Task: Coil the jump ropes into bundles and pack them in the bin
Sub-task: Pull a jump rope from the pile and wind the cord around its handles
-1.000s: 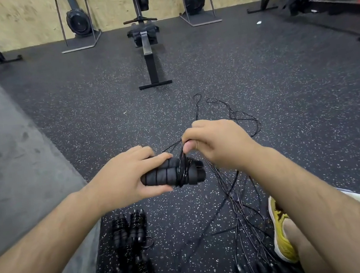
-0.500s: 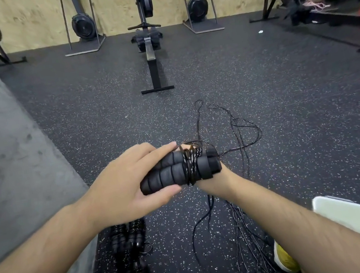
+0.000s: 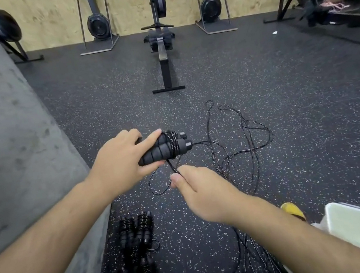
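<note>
The left hand (image 3: 120,167) gripped the paired foam handles (image 3: 164,148) mid-frame, fingers (image 3: 151,137) curled round them, with cord already wound about their middle. At five o'clock of the handles, the right hand (image 3: 202,194) pinched the cord (image 3: 170,166) between thumb and forefinger. To wind well, I judged each turn should be pulled snug and laid beside the last, with slack fed from the loose rope (image 3: 245,126) on the floor at three o'clock. Half a second earlier the right hand sat tucked behind the handles. It had since dropped toward the person, drawing the cord beneath.
</note>
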The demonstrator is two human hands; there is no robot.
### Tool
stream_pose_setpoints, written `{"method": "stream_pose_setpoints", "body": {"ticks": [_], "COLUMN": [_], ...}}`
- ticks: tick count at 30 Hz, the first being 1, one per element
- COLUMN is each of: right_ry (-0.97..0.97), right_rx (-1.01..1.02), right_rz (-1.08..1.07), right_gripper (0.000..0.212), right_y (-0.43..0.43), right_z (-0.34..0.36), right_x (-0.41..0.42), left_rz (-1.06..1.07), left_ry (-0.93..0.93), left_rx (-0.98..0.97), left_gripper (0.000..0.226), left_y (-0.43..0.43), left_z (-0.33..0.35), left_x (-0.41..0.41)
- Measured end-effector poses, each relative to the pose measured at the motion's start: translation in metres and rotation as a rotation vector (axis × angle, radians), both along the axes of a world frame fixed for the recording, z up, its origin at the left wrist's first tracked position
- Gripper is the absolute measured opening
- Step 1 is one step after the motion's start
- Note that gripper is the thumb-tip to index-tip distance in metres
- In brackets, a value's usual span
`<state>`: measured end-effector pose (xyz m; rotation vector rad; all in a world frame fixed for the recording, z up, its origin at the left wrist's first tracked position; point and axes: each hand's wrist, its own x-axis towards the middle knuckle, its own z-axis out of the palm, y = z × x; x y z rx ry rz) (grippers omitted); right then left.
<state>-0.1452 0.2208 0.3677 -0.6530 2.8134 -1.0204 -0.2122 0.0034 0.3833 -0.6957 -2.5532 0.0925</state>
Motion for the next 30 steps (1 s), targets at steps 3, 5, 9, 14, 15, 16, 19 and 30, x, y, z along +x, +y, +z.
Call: {"method": "stream_pose_setpoints", "body": {"ticks": [3, 5, 9, 14, 15, 16, 19, 30], "right_ry": [0.148, 0.297, 0.524, 0.642, 0.635, 0.616, 0.514, -0.062], "right_rx": [0.092, 0.228, 0.312, 0.260, 0.241, 0.222, 0.105, -0.170], "right_rz": [0.029, 0.026, 0.060, 0.103, 0.111, 0.106, 0.106, -0.057], "right_gripper": [0.031, 0.029, 0.044, 0.039, 0.033, 0.026, 0.030, 0.020], "right_y": [0.009, 0.020, 0.040, 0.053, 0.056, 0.059, 0.070, 0.022], "right_z": [0.012, 0.020, 0.030, 0.028, 0.028, 0.029, 0.031, -0.004], "right_x": [-0.001, -0.009, -0.026, -0.042, -0.044, -0.045, -0.048, -0.021], "left_rz": [-0.036, -0.086, -0.218, -0.375, -0.395, -0.414, -0.453, -0.183], "left_ry": [-0.007, -0.028, -0.098, -0.159, -0.166, -0.171, -0.183, -0.117], "left_rx": [-0.053, -0.058, -0.051, -0.070, -0.060, -0.047, 0.016, 0.251], "left_gripper": [0.072, 0.072, 0.071, 0.068, 0.067, 0.067, 0.066, 0.072], "left_y": [-0.001, -0.002, 0.003, 0.016, 0.019, 0.021, 0.029, 0.039], "left_z": [-0.006, -0.008, -0.006, -0.003, -0.002, 0.000, 0.009, 0.022], "left_x": [-0.002, -0.001, 0.005, 0.015, 0.017, 0.020, 0.034, 0.048]}}
